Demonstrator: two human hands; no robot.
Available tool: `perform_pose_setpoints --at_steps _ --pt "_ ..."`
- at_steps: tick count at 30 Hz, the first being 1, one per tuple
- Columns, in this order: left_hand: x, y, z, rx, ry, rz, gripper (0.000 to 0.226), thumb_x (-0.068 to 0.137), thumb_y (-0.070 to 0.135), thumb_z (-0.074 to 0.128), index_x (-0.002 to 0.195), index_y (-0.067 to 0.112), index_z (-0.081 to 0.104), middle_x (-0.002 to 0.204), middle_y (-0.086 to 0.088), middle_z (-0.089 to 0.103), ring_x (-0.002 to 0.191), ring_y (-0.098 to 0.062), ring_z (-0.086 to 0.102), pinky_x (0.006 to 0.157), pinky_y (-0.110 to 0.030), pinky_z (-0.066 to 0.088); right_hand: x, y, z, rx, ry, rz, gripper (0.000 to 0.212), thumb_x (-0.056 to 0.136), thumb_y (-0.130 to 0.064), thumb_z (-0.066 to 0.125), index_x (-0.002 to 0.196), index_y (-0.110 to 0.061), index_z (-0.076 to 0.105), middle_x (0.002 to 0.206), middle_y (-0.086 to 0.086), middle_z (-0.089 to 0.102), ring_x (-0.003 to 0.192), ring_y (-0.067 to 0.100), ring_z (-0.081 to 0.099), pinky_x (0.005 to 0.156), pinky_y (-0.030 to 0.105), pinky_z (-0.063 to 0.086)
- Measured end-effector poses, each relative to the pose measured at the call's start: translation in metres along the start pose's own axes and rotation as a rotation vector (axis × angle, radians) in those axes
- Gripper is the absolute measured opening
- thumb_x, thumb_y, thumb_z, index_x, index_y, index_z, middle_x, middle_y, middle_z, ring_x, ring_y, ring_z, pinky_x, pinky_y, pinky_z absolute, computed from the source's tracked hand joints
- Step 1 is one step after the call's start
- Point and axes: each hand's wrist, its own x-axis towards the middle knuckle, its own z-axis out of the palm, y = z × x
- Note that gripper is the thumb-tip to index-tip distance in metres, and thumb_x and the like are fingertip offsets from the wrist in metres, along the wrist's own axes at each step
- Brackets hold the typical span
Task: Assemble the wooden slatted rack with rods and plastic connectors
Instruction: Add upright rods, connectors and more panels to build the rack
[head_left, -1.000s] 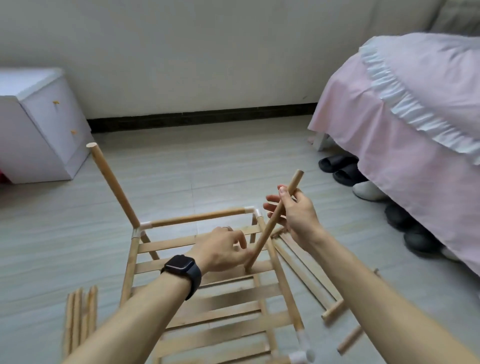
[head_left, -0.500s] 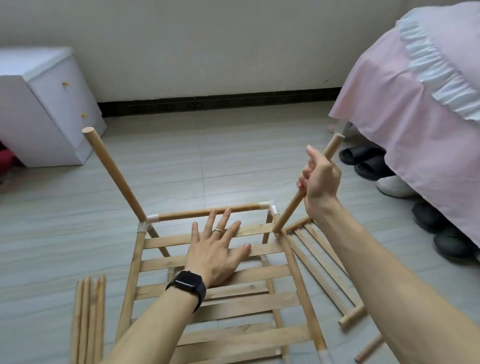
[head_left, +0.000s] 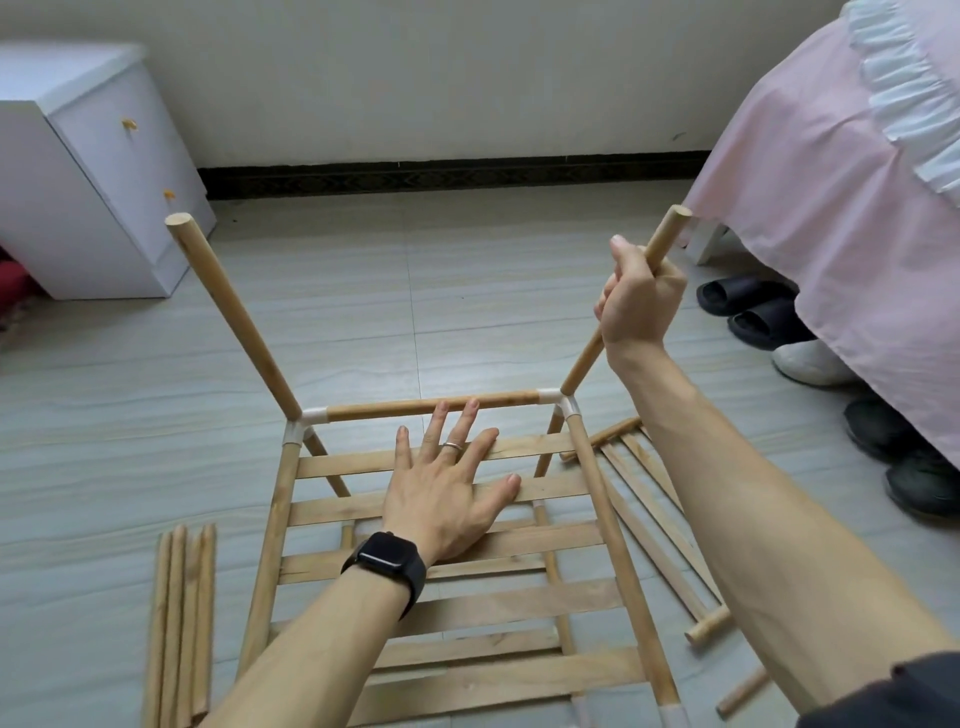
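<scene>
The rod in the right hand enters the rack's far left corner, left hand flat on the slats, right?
Not the left: the head view shows the rod in the right hand at the far right corner connector; left hand flat on the slats.

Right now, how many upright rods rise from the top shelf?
2: left rod in the far-left connector, free; right rod at the far-right connector, gripped by the right hand. Near corners partly hidden.
</scene>
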Motion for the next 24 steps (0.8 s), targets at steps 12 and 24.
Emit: perform_pose_setpoints --at_steps 12,24 --pt "-0.001 -0.003 0.001 -0.032 0.011 0.003 0.076 0.094 0.077 0.011 0.16 0.04 0.009 0.162 0.014 -0.029 0.148 -0.017 -0.035 0.121 -0.058 -0.013 -0.015 0.016 0.012 -0.096 -0.143 -0.019 0.043 0.081 -0.013 0.058 0.045 -0.026 0.042 0.043 -0.004 0.033 0.041 0.017 0.03 0.045 0.027 0.027" --pt "-0.015 -0.018 -0.023 0.055 -0.043 0.051 0.069 0.099 0.07 0.018 0.16 0.039 0.008 0.168 0.006 -0.015 0.154 -0.019 -0.02 0.12 -0.06 -0.013 -0.037 -0.001 0.006 -0.671 -0.095 0.078 0.026 0.1 -0.037 0.052 0.11 -0.013 0.049 0.098 0.005 0.058 0.102 0.029 0.061 0.084 0.045 0.048"
